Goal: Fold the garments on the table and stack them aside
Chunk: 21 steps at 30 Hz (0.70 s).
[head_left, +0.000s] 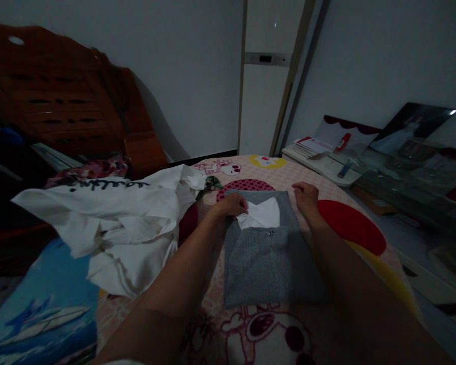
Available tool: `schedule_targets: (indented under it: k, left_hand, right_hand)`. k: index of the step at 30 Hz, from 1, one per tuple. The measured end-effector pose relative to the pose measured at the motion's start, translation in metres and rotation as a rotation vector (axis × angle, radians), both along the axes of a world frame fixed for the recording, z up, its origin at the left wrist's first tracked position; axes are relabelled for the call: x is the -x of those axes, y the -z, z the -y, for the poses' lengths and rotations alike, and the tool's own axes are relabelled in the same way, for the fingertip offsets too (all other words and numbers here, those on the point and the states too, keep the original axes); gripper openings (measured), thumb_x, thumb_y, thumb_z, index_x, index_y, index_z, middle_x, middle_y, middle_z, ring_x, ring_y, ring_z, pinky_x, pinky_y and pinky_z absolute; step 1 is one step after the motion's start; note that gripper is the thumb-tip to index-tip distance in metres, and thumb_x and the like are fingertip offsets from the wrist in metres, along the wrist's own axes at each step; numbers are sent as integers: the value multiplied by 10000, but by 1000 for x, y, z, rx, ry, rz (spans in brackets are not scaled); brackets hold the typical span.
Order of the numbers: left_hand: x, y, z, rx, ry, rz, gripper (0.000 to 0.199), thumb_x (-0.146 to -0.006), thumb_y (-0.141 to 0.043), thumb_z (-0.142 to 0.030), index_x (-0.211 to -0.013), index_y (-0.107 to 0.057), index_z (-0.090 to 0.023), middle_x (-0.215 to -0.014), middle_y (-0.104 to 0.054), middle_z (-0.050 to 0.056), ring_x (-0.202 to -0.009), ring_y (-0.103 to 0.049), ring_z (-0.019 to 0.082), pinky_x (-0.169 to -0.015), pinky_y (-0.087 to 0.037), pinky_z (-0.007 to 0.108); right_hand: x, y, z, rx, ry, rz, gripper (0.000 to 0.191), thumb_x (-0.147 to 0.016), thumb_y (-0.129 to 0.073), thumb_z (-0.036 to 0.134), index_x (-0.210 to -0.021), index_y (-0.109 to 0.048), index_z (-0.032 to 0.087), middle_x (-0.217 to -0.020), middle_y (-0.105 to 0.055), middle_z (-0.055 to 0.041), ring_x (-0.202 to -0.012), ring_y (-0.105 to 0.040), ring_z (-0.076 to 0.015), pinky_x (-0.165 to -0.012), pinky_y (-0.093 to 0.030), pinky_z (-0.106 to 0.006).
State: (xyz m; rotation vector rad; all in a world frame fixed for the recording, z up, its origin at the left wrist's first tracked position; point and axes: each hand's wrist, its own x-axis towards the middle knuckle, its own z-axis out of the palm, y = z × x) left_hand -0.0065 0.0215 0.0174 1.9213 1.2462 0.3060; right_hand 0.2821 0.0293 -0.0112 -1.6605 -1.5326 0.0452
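Observation:
A grey knit garment, folded into a flat rectangle, lies before me with its ribbed part facing up. White cloth, which looks like a collar, shows at its far part. My left hand is closed, its fingertips pinching the left edge of that white cloth. Beyond the garment's far right corner, my right hand is held with curled fingers, apart from the garment, and nothing shows in it. To my left lies a crumpled white garment with dark lettering.
Everything lies on a pink patterned bedspread. A blue printed cloth is at the lower left, below a carved wooden chair. At right stands a glass-topped table with papers and a framed picture. A tall white cabinet unit is behind.

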Motion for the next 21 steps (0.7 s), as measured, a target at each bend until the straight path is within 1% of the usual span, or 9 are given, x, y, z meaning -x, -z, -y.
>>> schedule_targets:
  k: [2, 5, 8, 9, 11, 13, 16, 19, 21]
  left_hand:
    - [2, 2, -1, 7, -7, 39, 68, -654, -672, -123, -720, -672, -138, -533, -577, -38, -452, -507, 77, -439, -360, 168]
    - [5, 7, -3, 49, 0, 120, 77, -633, -708, -169, -689, -663, -140, -523, -569, -40, -464, -494, 76, -436, -369, 162]
    - [9, 11, -8, 110, 45, 210, 149, -625, -735, -252, -681, -668, -132, -527, -563, -37, -482, -486, 80, -445, -388, 170]
    - [10, 12, -9, 119, 56, 240, 166, -620, -739, -264, -691, -674, -128, -541, -574, -32, -493, -491, 80, -453, -391, 170]
    - [12, 15, -12, 118, 60, 297, 183, -606, -744, -261, -705, -680, -122, -578, -609, -20, -526, -511, 81, -476, -396, 166]
    - [13, 17, -13, 98, 52, 353, 185, -595, -743, -246, -714, -680, -119, -614, -639, -9, -564, -532, 84, -509, -406, 163]
    - [12, 18, -13, 98, 49, 386, 200, -579, -728, -219, -746, -685, -118, -647, -659, -5, -589, -551, 91, -537, -422, 171]
    - [11, 17, -13, 81, 32, 359, 219, -559, -709, -186, -767, -686, -120, -637, -648, -14, -561, -542, 92, -516, -414, 177]
    - [10, 17, -12, 49, 30, 322, 209, -549, -701, -166, -754, -684, -125, -623, -641, -18, -552, -541, 93, -508, -409, 176]
  right_hand:
    - [0, -2, 9, 38, -115, 61, 287, -746, -509, 138, -845, -775, 185, -950, -770, -75, -929, -695, -228, -916, -523, -384]
    - [8, -5, 20, 192, -284, 143, 255, -703, -577, 115, -814, -784, 215, -979, -775, -53, -971, -698, -234, -960, -514, -395]
    - [22, -18, 35, 199, -311, 126, 255, -727, -592, 125, -861, -792, 210, -1039, -769, -68, -1015, -694, -247, -965, -511, -401]
    - [28, -24, 42, 176, -334, 113, 247, -753, -591, 148, -881, -793, 210, -1046, -767, -70, -1013, -694, -247, -951, -516, -395]
    - [45, -35, 60, 160, -473, 102, 230, -808, -590, 217, -921, -790, 219, -1030, -770, -58, -974, -699, -235, -906, -526, -371]
    - [62, -40, 81, 264, -645, 102, 208, -835, -592, 253, -879, -789, 207, -904, -778, -50, -840, -708, -217, -801, -536, -338]
    - [81, -33, 105, 331, -759, 132, 213, -845, -643, 328, -913, -779, 180, -902, -770, -71, -835, -695, -216, -790, -511, -325]
    - [84, -20, 114, 310, -758, 140, 324, -766, -751, 379, -1009, -753, 165, -987, -753, -91, -899, -676, -229, -821, -489, -331]
    - [82, -17, 115, 313, -750, 136, 293, -728, -779, 335, -964, -748, 164, -944, -746, -78, -873, -666, -219, -797, -479, -318]
